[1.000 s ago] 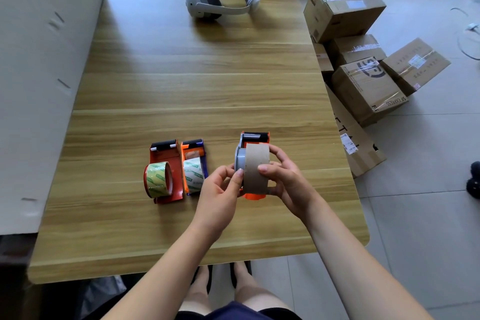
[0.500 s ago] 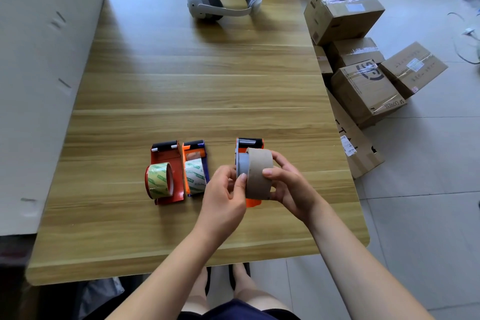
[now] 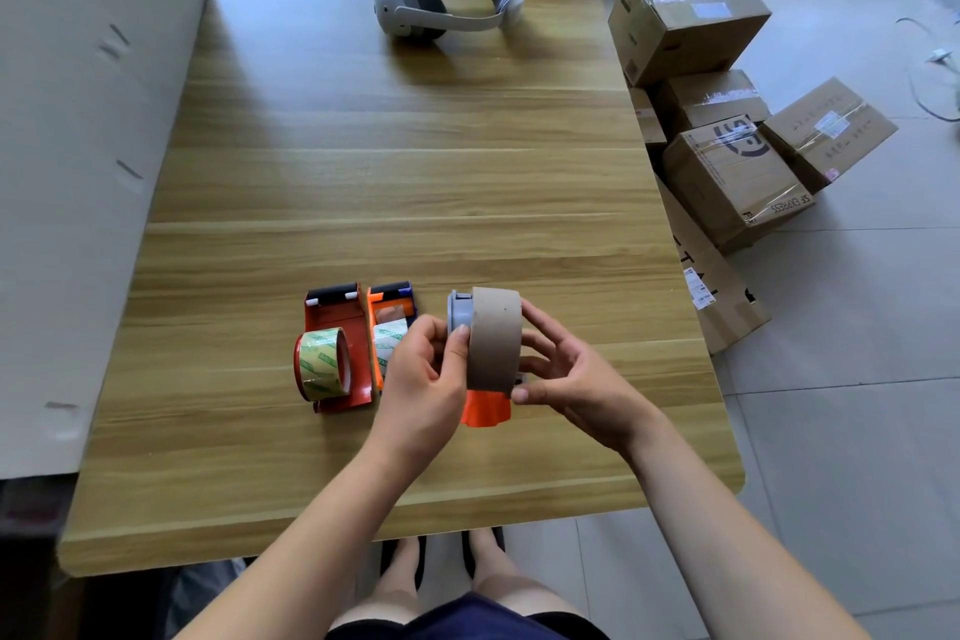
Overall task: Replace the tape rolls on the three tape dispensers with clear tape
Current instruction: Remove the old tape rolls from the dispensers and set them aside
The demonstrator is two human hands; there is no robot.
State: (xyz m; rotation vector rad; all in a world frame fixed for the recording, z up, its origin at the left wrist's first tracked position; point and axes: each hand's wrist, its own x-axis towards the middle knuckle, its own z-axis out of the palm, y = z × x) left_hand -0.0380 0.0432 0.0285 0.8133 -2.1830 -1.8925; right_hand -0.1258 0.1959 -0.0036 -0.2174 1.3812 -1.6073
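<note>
Left hand (image 3: 421, 379) pinched grey hub (image 3: 460, 314), right hand (image 3: 576, 379) gripped brown core (image 3: 493, 338), just right of red dispenser (image 3: 335, 320); a skewed pull risked jamming the core or dropping orange dispenser (image 3: 485, 408).

The table (image 3: 363, 172) is viewed from head height, forward and downward. Left hand (image 3: 421, 379) and right hand (image 3: 582, 379) are framed closest.

Packing room — taped cartons (image 3: 685, 21), tape dispensers (image 3: 337, 327) on table (image 3: 389, 161)
</note>
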